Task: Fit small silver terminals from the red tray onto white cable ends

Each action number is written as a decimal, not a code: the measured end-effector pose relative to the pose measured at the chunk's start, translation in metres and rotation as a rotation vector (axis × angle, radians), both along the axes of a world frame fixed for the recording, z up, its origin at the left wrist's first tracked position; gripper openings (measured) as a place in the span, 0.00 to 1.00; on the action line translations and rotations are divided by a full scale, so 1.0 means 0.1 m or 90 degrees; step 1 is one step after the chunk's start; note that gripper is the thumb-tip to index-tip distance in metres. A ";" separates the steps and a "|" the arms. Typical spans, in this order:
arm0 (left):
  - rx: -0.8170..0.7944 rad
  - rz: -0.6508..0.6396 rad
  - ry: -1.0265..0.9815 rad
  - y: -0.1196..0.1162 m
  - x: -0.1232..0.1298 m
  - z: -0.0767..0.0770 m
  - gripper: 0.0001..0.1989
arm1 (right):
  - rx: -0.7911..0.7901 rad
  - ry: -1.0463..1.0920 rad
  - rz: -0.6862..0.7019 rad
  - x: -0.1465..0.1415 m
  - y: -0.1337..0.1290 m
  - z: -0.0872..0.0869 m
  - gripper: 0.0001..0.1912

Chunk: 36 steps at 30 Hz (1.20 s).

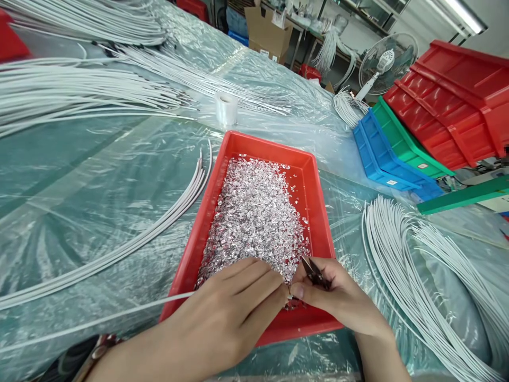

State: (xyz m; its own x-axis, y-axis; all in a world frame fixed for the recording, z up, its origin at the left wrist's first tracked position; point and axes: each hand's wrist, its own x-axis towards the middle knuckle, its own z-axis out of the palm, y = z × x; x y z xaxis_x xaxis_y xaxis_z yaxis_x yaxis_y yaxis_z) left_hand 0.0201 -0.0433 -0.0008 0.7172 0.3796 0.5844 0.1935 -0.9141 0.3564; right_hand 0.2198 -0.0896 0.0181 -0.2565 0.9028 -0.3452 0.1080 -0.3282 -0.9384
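Note:
Over the near end of a red tray [324,223], my two hands meet fingertip to fingertip. My left hand [242,302] is closed round a white cable [131,306] that runs out to the left edge; its end lies between my fingertips. My right hand [338,289] holds small dark pliers or snips [315,271] in the palm, jaws pointing up and away, while its thumb and forefinger pinch at the cable's end. Small silvery foil scraps [254,212] cover much of the tray's floor. My fingers partly hide the cable end.
Left of the tray lies a thin bunch of white cables [170,220], with larger bundles [91,87] behind. A clear tape roll [226,110] stands beyond the tray. To the right are coiled cables [397,254], stacked blue bins [382,154], red crates [457,101] and a fan [384,62].

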 end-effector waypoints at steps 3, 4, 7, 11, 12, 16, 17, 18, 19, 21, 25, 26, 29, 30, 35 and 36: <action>-0.017 0.010 0.035 -0.01 -0.01 0.01 0.23 | 0.008 0.002 -0.008 -0.01 0.00 0.00 0.09; -0.020 0.012 0.033 0.00 -0.01 0.00 0.22 | 0.014 0.005 -0.010 -0.02 0.00 -0.01 0.10; -0.025 0.006 -0.015 0.02 -0.01 -0.03 0.20 | 0.039 0.011 -0.013 -0.05 0.02 0.00 0.12; -0.092 -0.002 -0.039 0.05 -0.01 -0.04 0.15 | 0.093 -0.016 -0.035 -0.07 0.02 0.00 0.11; -0.138 0.001 -0.054 0.05 -0.01 -0.03 0.13 | 0.114 -0.029 -0.049 -0.07 0.01 0.00 0.10; -0.393 0.024 -0.069 0.05 -0.03 0.03 0.06 | 0.217 -0.084 -0.128 -0.08 -0.05 -0.01 0.05; -0.443 0.028 -0.042 0.05 -0.03 0.05 0.06 | 0.243 -0.096 -0.144 -0.09 -0.07 -0.02 0.04; -0.475 0.029 -0.013 0.05 -0.03 0.07 0.08 | 0.268 -0.107 -0.154 -0.10 -0.08 -0.03 0.04; -0.497 0.029 0.013 0.06 -0.03 0.09 0.10 | 0.293 -0.118 -0.161 -0.11 -0.10 -0.04 0.05; -0.508 0.025 0.034 0.07 -0.03 0.14 0.13 | 0.346 -0.139 -0.167 -0.15 -0.12 -0.06 0.09; -0.499 0.004 0.022 0.09 -0.01 0.18 0.15 | 0.448 -0.182 -0.174 -0.20 -0.13 -0.08 0.14; -0.501 -0.003 0.016 0.09 -0.01 0.18 0.15 | 0.465 -0.194 -0.177 -0.21 -0.13 -0.09 0.15; -0.503 -0.015 0.004 0.08 -0.01 0.16 0.15 | 0.497 -0.230 -0.188 -0.24 -0.12 -0.11 0.16; -0.502 -0.014 0.004 0.08 -0.01 0.15 0.15 | 0.503 -0.240 -0.191 -0.25 -0.12 -0.12 0.16; -0.525 -0.017 0.029 0.07 -0.02 0.13 0.15 | 0.511 -0.265 -0.190 -0.27 -0.13 -0.12 0.12; -0.535 -0.019 0.033 0.08 -0.02 0.13 0.15 | 0.509 -0.267 -0.190 -0.27 -0.13 -0.12 0.12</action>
